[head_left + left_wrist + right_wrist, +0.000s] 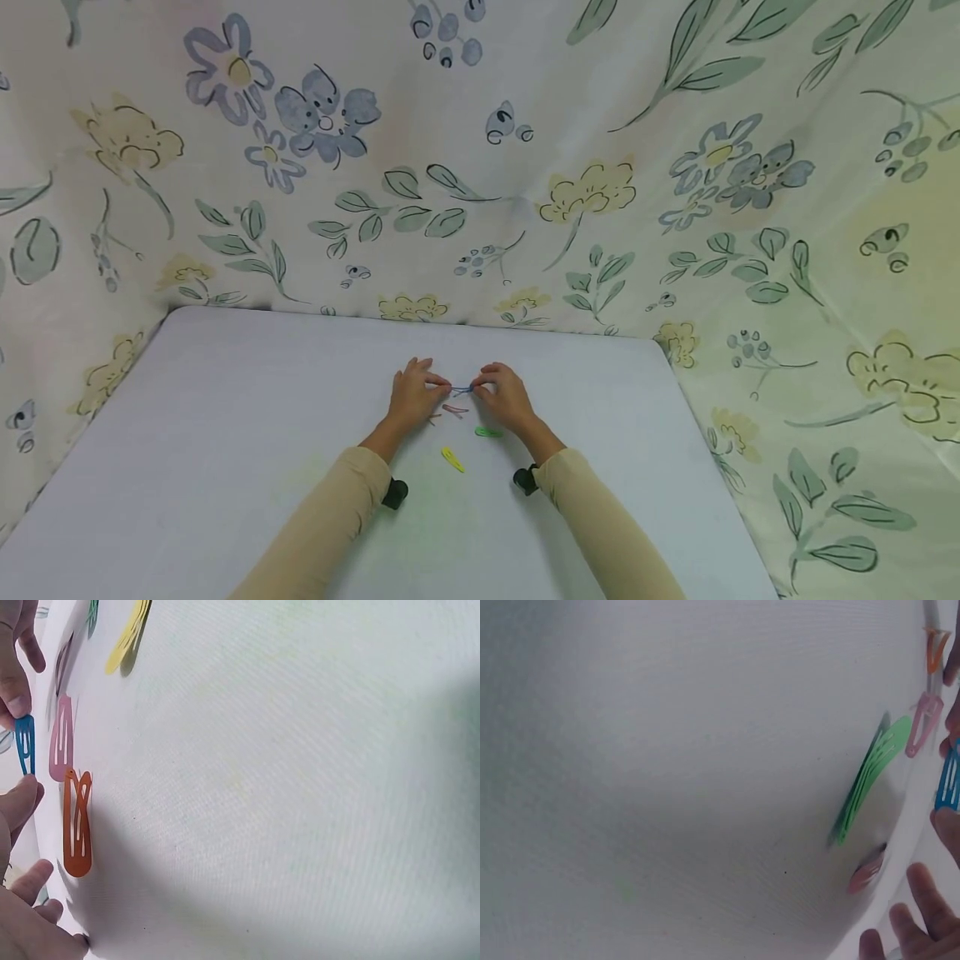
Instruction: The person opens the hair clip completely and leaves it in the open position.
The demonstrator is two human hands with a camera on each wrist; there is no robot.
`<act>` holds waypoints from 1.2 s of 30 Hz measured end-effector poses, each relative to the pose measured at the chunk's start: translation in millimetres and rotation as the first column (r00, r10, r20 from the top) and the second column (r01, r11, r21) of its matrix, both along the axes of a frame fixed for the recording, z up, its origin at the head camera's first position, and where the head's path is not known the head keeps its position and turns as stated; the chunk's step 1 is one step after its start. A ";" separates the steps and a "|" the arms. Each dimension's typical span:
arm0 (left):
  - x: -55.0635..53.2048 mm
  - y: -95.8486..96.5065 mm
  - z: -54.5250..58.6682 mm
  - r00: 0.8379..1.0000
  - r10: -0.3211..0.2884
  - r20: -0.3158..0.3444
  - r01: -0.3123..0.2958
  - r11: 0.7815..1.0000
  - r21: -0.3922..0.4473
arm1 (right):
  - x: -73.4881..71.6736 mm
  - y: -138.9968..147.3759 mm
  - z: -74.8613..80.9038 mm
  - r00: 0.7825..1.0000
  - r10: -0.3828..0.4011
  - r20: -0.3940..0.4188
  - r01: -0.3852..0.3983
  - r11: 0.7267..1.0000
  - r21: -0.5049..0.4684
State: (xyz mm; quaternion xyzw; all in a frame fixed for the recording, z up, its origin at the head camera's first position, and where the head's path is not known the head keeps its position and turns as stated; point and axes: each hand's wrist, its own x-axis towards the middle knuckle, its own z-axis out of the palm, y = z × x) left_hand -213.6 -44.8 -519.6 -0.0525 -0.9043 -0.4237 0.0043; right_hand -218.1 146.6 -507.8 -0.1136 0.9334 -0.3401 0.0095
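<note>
A blue snap hair clip is held just above the white table, stretched between both hands. My left hand pinches one end with thumb and forefinger, its other fingers spread. The opposite end is pinched by my right hand. Close below lie a pink hair clip and an orange hair clip, whose arms cross. A green hair clip lies by the right wrist, and a yellow one sits nearer my body. The right wrist view also shows a reddish clip under the right hand.
The white tabletop extends to both sides of the arms. A floral cloth hangs behind the table and along its sides. Dark wrist cameras sit below the cream sleeves.
</note>
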 end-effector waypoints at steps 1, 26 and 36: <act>0.2 -0.1 -0.6 1.000 -0.002 -0.009 0.002 1.000 -0.006 | 0.1 -0.1 -0.5 1.000 0.000 -0.002 0.000 1.000 0.003; 4.2 -4.1 1.2 0.998 -0.052 0.030 0.052 0.999 -0.011 | -0.3 11.4 -9.0 1.000 0.003 0.005 -0.004 0.997 0.073; 4.2 -1.5 0.0 0.998 -0.063 0.029 0.062 0.997 0.036 | 3.5 29.5 -9.8 1.000 -0.016 0.011 0.015 0.998 0.067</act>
